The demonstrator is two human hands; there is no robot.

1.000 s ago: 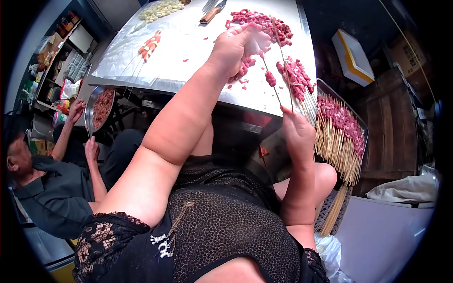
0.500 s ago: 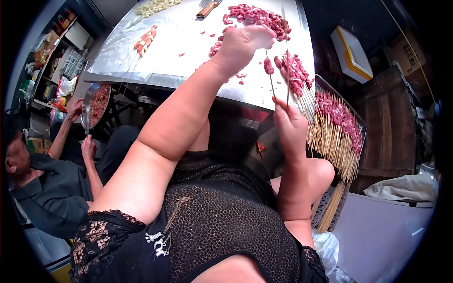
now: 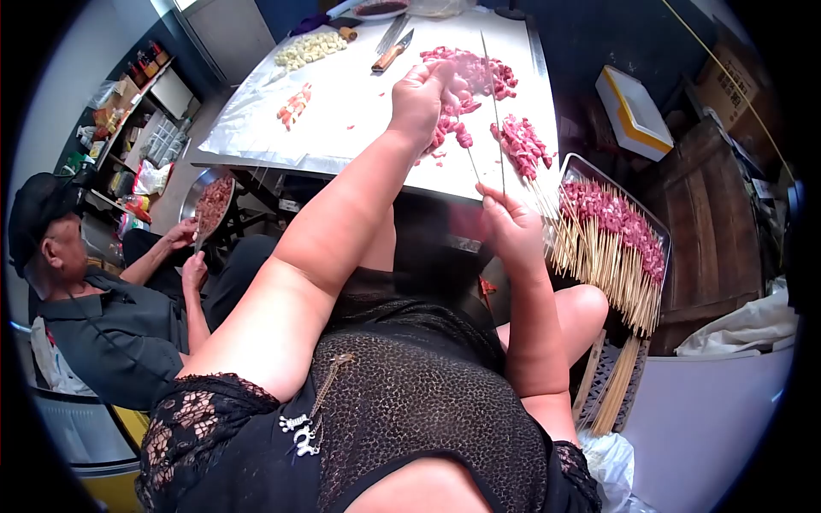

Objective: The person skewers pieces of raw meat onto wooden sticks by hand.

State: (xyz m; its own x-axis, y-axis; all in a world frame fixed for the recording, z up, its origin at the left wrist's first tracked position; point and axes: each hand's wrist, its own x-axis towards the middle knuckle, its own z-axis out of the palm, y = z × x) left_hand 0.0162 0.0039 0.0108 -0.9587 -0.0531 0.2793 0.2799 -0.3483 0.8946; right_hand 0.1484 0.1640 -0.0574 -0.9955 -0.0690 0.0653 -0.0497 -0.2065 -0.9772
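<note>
My right hand [image 3: 513, 224] is closed around thin skewers, held upright at the front edge of the table. One skewer carries a small piece of meat [image 3: 463, 135] near its top; the other skewer [image 3: 493, 103] rises bare and taller. Over the pile of cut raw meat [image 3: 496, 79] is my left hand [image 3: 419, 101], its fingers pinched together; what lies between the fingertips is hidden. Several loaded meat skewers [image 3: 522, 144] lie at the table's right edge. Beside them a metal tray [image 3: 665, 229] holds many more, their bare sticks pointing toward me.
A knife [image 3: 393, 53], pale chopped pieces [image 3: 310, 50] and red-and-white pieces [image 3: 294, 104] lie on the plastic-covered table [image 3: 342, 145]. At left, a seated person [image 3: 111, 308] holds a utensil at a bowl of meat [image 3: 186, 201]. A white box [image 3: 633, 111] stands at right.
My left hand has drawn away from the skewer tips, left to the meat pile. My right hand still holds the skewers. The view has tilted up, showing more of the table's far end.
</note>
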